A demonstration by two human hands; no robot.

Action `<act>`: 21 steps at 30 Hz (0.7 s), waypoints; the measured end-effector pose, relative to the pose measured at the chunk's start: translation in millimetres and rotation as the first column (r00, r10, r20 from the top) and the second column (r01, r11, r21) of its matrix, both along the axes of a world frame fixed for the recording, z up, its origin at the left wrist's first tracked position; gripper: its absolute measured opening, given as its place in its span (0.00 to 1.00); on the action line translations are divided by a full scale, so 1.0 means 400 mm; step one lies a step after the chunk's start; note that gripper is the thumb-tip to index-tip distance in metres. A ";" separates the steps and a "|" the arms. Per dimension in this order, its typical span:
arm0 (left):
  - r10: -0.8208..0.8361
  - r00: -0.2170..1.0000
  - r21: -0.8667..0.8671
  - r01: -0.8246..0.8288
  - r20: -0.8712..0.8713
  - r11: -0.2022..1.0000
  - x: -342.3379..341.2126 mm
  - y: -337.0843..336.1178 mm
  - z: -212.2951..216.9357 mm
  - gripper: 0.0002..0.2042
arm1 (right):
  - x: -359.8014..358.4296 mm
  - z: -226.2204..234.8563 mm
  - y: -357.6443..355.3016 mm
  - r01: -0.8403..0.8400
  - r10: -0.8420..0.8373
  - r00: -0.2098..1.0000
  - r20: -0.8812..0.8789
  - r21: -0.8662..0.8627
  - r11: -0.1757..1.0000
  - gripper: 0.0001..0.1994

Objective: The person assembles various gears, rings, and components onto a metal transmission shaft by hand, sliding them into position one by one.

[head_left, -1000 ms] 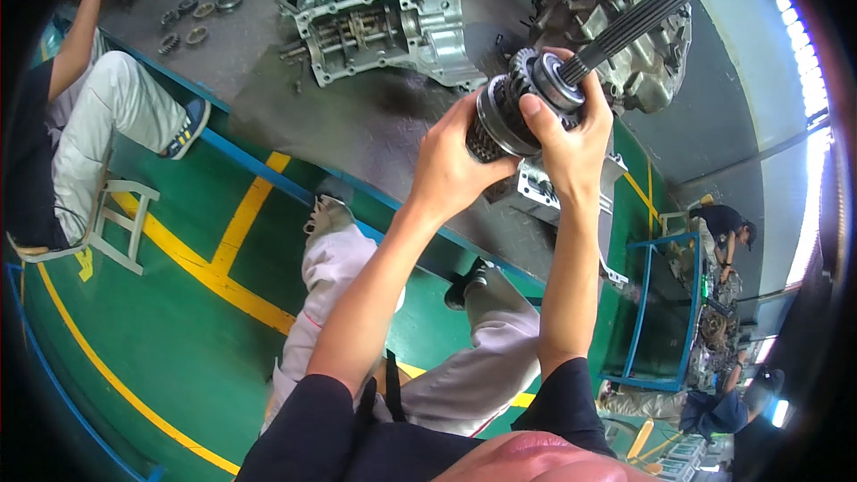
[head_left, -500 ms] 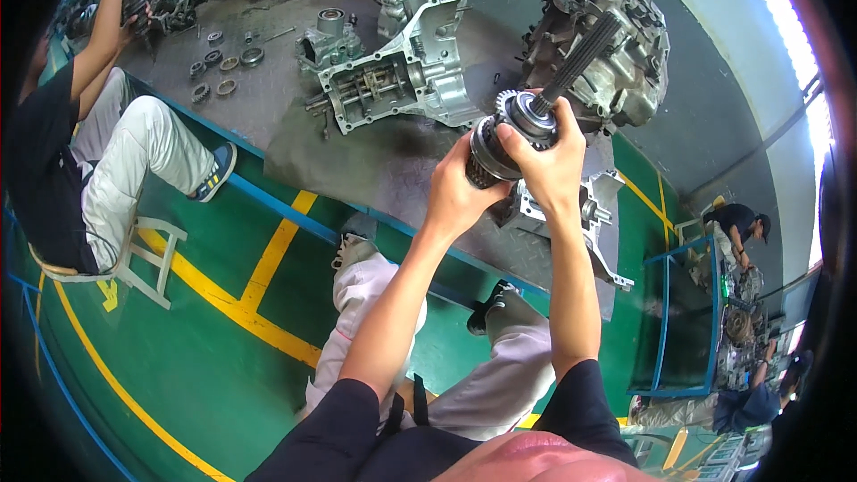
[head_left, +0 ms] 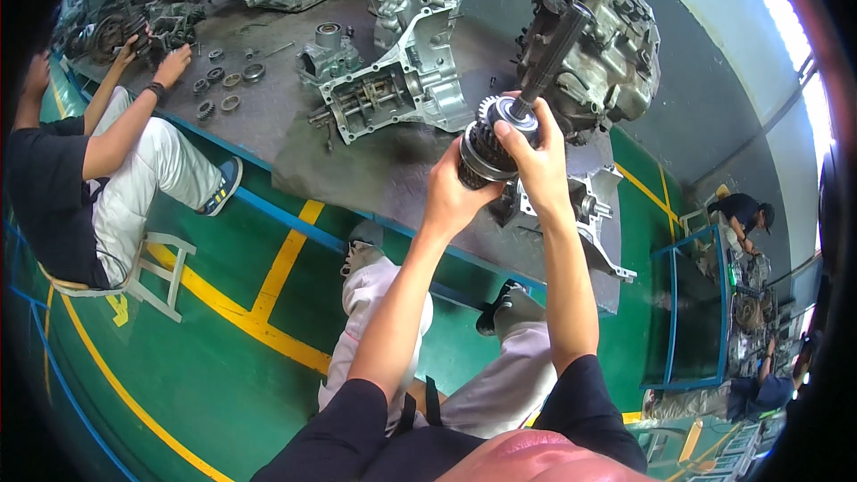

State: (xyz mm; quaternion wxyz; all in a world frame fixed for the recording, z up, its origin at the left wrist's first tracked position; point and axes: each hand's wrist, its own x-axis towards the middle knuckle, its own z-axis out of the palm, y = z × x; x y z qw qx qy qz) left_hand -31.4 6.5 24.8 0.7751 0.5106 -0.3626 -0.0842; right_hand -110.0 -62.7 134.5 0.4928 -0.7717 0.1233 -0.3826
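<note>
fingers (head_left: pixel 515 139) of the left hand (head_left: pixel 455 196) and right hand (head_left: pixel 543 165) curl part-closed around a geared shaft (head_left: pixel 542 73), above the desk (head_left: pixel 295 156), in from its near edge; gears (head_left: pixel 487 116) and a bearing (head_left: pixel 527 118) already sit on it, but it is outside the open housing (head_left: pixel 440 94) beyond, which holds rods (head_left: pixel 379 94); loose rings (head_left: pixel 232 79) lie left, by the near edge; a dark gearbox (head_left: pixel 607 54) stands at the right edge

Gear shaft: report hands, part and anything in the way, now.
Left hand and right hand both gripping gear shaft. Rod end toward picture's upper right. Grey gearbox housing behind it in view; clearance unclear.
</note>
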 end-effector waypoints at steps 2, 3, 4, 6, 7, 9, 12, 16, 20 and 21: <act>-0.018 1.000 -0.009 0.018 0.004 1.000 0.003 -0.002 -0.008 0.30 | -0.002 0.006 -0.003 -0.005 0.005 1.000 -0.027 -0.020 1.000 0.19; -0.023 1.000 -0.020 0.024 0.009 1.000 0.005 0.000 -0.010 0.29 | 0.001 0.004 -0.005 -0.002 0.001 1.000 -0.029 -0.013 1.000 0.19; -0.022 1.000 -0.025 0.023 0.022 0.999 0.007 0.000 -0.010 0.29 | 0.007 -0.003 -0.011 0.028 -0.028 1.000 -0.006 -0.051 0.998 0.19; -0.039 0.999 -0.031 0.039 0.010 0.999 0.014 -0.007 -0.003 0.29 | 0.022 -0.002 -0.014 0.078 -0.073 0.996 0.052 -0.112 0.991 0.18; -0.052 0.999 -0.045 0.052 0.001 0.998 0.015 -0.004 -0.001 0.28 | 0.026 0.006 -0.009 0.116 -0.108 0.993 0.054 -0.175 0.978 0.20; -0.045 0.999 -0.037 0.045 0.000 0.998 0.011 0.003 -0.007 0.27 | 0.032 0.004 -0.005 0.184 -0.169 0.983 0.075 -0.315 0.931 0.23; -0.028 1.000 -0.077 0.028 0.000 0.997 0.021 -0.004 -0.013 0.26 | 0.041 0.019 0.001 0.198 -0.220 0.975 -0.019 -0.361 0.911 0.26; -0.014 0.999 -0.116 0.009 -0.040 0.993 0.028 0.003 -0.019 0.26 | 0.052 0.040 0.023 0.113 -0.141 0.988 -0.071 -0.306 0.945 0.29; 0.016 0.999 -0.102 -0.019 -0.031 0.995 0.013 -0.001 -0.017 0.27 | 0.048 0.025 0.016 0.110 -0.112 0.994 -0.005 -0.185 0.977 0.27; 0.010 1.000 -0.084 -0.012 -0.018 0.996 0.004 0.002 -0.013 0.27 | 0.045 0.041 0.015 0.143 -0.143 0.990 0.014 -0.184 0.973 0.26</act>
